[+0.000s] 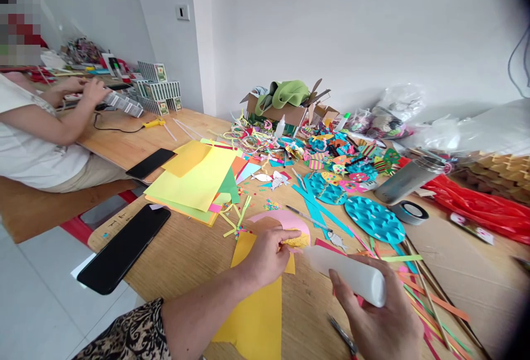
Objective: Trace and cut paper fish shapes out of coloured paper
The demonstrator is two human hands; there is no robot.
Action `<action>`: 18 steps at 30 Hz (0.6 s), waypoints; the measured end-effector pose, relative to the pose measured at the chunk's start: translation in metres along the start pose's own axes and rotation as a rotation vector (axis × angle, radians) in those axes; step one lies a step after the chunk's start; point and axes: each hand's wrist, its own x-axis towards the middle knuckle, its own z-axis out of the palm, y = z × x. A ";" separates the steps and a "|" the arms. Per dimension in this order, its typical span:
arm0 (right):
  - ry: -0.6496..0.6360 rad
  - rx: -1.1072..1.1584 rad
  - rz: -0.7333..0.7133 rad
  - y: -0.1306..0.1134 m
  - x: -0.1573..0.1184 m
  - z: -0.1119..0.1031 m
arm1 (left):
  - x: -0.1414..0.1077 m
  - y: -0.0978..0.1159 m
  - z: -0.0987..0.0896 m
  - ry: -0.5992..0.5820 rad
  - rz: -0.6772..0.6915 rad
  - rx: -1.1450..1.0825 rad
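My left hand (268, 256) is closed on a small yellow paper cutout (302, 240), its index finger stretched along the top. Under it lie a pink paper piece with a rounded edge (296, 221) and yellow paper (260, 316). In my right hand (387, 310) is a white squeeze bottle (351, 276), tilted so its blurred nozzle end points at the cutout. Whether the nozzle touches the paper I cannot tell. Scissors (343, 333) lie beside my right hand, partly hidden. A grey fish cutout (337, 239) and a pen (306, 216) lie just beyond.
Stacked coloured paper (194, 178) and two phones (126, 249) lie left. Blue egg-tray pieces (375, 219), tape (409, 212), a metal flask (409, 178) and paper strips (434, 296) fill the right. Behind stands a cardboard box (275, 110). Another person (37, 128) works at far left.
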 end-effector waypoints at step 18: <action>0.000 -0.043 0.076 -0.005 -0.002 0.001 | 0.003 -0.007 0.002 -0.008 -0.052 -0.065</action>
